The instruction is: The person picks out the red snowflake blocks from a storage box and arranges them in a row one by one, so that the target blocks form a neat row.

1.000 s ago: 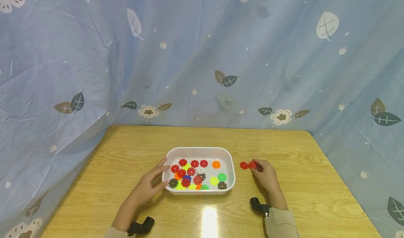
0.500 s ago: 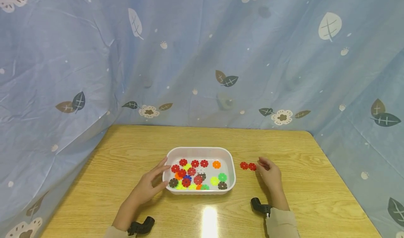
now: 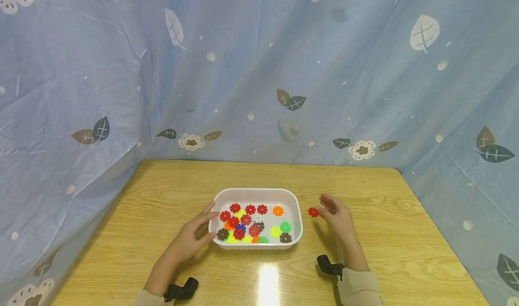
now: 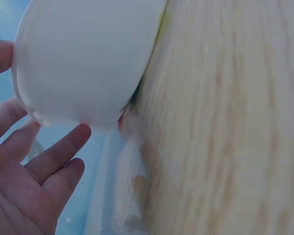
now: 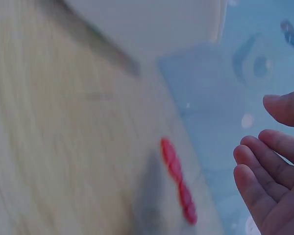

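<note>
My left hand (image 3: 187, 241) rests with spread fingers and thumb on the left end of a white plastic bin (image 3: 259, 246). In the left wrist view, some fingertips touch the bin's wall (image 4: 83, 63) while others stand off it. Right of the bin, a pair of red notched building discs (image 3: 313, 212) lies on the table. My right hand (image 3: 339, 218) is over the right-hand disc, mostly hiding it in the head view. The right wrist view shows both red discs (image 5: 178, 178) in a row, apart from the loosely extended fingers, which hold nothing.
Inside the bin lie several notched discs, among them an orange disc (image 3: 278, 211), a green disc (image 3: 285, 227) and a dark disc (image 3: 285, 238). The wooden table (image 3: 259, 175) meets a blue patterned cloth (image 3: 243, 94) at the back and sides.
My right hand let go of the right-hand red disc, drew back to the right, then came left again over it. The left hand and bin stay put.
</note>
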A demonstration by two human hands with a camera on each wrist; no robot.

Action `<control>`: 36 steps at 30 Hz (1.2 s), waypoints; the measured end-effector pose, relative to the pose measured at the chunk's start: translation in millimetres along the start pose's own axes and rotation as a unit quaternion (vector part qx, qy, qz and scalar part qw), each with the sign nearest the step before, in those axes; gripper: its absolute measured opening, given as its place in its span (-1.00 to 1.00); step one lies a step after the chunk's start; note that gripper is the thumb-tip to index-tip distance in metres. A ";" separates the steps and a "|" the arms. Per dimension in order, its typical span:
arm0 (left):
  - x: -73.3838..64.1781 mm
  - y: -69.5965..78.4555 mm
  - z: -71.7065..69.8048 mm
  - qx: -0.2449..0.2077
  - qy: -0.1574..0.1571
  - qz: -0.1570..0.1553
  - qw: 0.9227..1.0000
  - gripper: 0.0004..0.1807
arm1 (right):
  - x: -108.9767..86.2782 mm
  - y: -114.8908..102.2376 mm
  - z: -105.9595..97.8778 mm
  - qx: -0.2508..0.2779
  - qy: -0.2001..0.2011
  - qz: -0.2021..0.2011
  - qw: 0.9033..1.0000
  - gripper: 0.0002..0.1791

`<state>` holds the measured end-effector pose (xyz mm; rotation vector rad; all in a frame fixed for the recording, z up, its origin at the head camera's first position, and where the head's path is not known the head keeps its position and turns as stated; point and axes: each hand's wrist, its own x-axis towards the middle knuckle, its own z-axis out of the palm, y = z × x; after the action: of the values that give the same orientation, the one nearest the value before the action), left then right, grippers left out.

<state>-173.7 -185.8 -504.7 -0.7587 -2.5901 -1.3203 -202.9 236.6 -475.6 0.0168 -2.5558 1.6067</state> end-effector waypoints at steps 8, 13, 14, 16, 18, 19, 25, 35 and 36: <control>-0.2 1.4 -0.7 0.002 0.002 0.002 1.000 -0.48 | -6.3 -26.8 15.6 0.051 -0.015 -0.045 0.998 -0.50; -0.3 3.0 -1.4 0.011 0.001 -0.006 1.000 -0.48 | -8.2 -36.8 27.3 0.084 -0.029 -0.079 0.993 -0.52; -0.2 3.2 -1.5 0.011 0.000 -0.008 1.000 -0.48 | -8.7 -38.5 30.0 0.086 -0.033 -0.086 0.992 -0.52; -0.2 3.4 -1.7 0.011 0.000 -0.010 1.000 -0.48 | -10.2 -41.7 35.8 0.093 -0.043 -0.101 0.990 -0.52; -0.2 3.3 -1.8 0.013 0.000 -0.009 1.000 -0.48 | -12.0 -44.9 41.7 0.103 -0.057 -0.114 0.986 -0.51; -0.3 3.0 -1.6 0.013 0.000 -0.008 1.000 -0.48 | -12.9 -46.5 44.8 0.105 -0.064 -0.121 0.985 -0.51; -0.4 0.6 -0.7 0.008 -0.001 -0.005 1.000 -0.48 | -14.3 -54.4 63.9 0.124 -0.115 -0.139 0.976 -0.52; 0.0 -1.5 -0.6 0.007 -0.002 -0.001 1.000 -0.48 | -10.5 -79.5 92.0 0.090 -0.218 -0.127 0.964 -0.55; 0.0 -1.8 -0.6 0.007 -0.002 -0.001 1.000 -0.48 | -11.1 -83.3 93.2 0.084 -0.228 -0.127 0.962 -0.56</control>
<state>-174.7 -187.1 -505.6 -0.7571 -2.6019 -1.3009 -194.7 115.9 -441.9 0.7852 -2.5642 1.8808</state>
